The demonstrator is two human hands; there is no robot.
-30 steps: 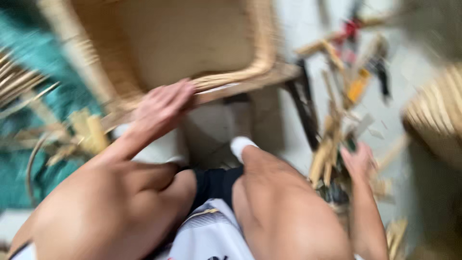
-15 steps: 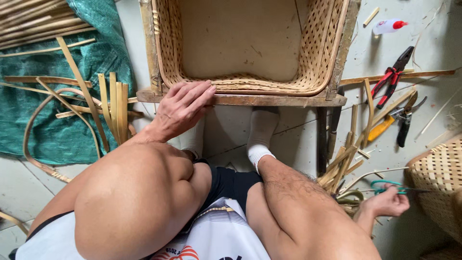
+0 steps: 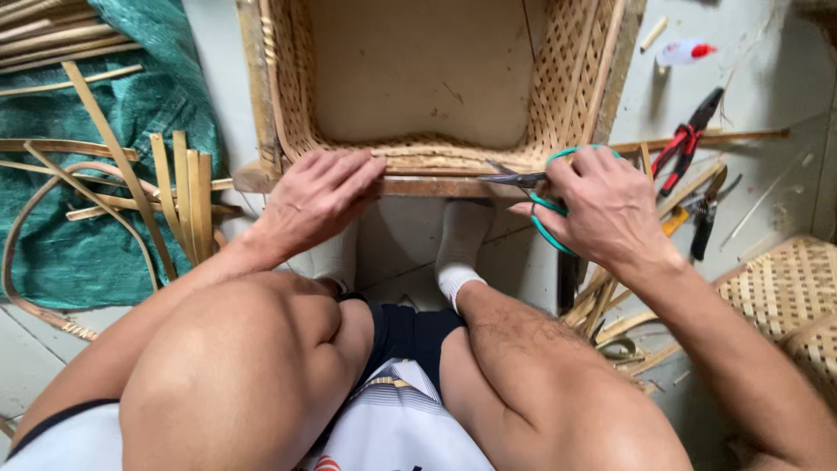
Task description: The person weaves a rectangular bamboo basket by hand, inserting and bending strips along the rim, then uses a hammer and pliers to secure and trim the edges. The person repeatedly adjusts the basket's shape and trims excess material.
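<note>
Here the right hand holds scissors at the basket rim.

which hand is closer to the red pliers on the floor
Right. The right hand, holding green-handled scissors, is just beside the red pliers; the left hand rests on the basket rim, farther away.

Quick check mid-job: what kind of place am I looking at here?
Likely a basket-weaving or cane workshop, worked on the floor. A half-woven basket sits on a wooden frame, split bamboo strips lie on a green tarp, and red-handled pliers lie nearby.
</note>
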